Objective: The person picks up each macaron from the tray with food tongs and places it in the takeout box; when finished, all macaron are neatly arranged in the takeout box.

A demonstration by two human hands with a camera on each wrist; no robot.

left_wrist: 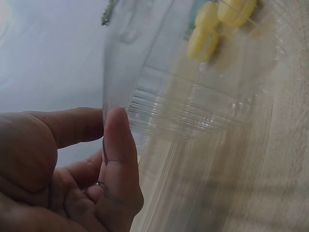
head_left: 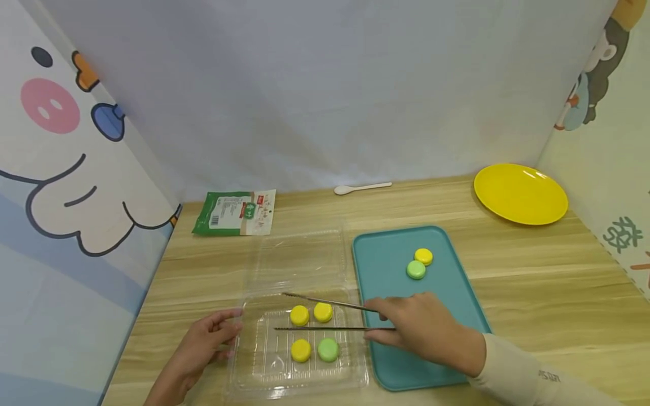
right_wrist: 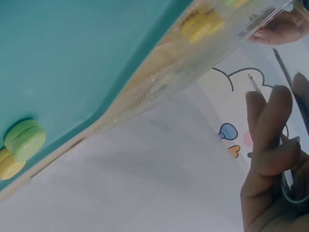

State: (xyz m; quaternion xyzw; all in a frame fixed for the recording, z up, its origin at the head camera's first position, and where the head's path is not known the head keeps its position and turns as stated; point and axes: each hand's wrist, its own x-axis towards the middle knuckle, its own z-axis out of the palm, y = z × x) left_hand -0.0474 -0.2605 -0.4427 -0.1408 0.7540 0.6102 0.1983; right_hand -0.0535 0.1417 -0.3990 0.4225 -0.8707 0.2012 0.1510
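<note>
My left hand (head_left: 205,341) pinches the left rim of a clear plastic container (head_left: 259,380) between thumb and fingers, as the left wrist view shows. Its hinged lid (head_left: 299,259) lies folded back behind it. Inside are a yellow macaron (head_left: 299,316), a second yellow macaron (head_left: 323,312), a third yellow macaron (head_left: 301,350) and a green macaron (head_left: 328,349). My right hand (head_left: 426,327) grips metal tongs (head_left: 330,328), whose arms stand apart over the container with nothing held between the tips. On the teal tray (head_left: 376,259) a green macaron (head_left: 416,269) touches a yellow macaron (head_left: 424,257).
A yellow plate (head_left: 520,194) sits at the back right. Along the back of the wooden table lie a white spoon (head_left: 363,188) and a green-and-white packet (head_left: 236,213). Walls with cartoon prints bound the table at the left and right.
</note>
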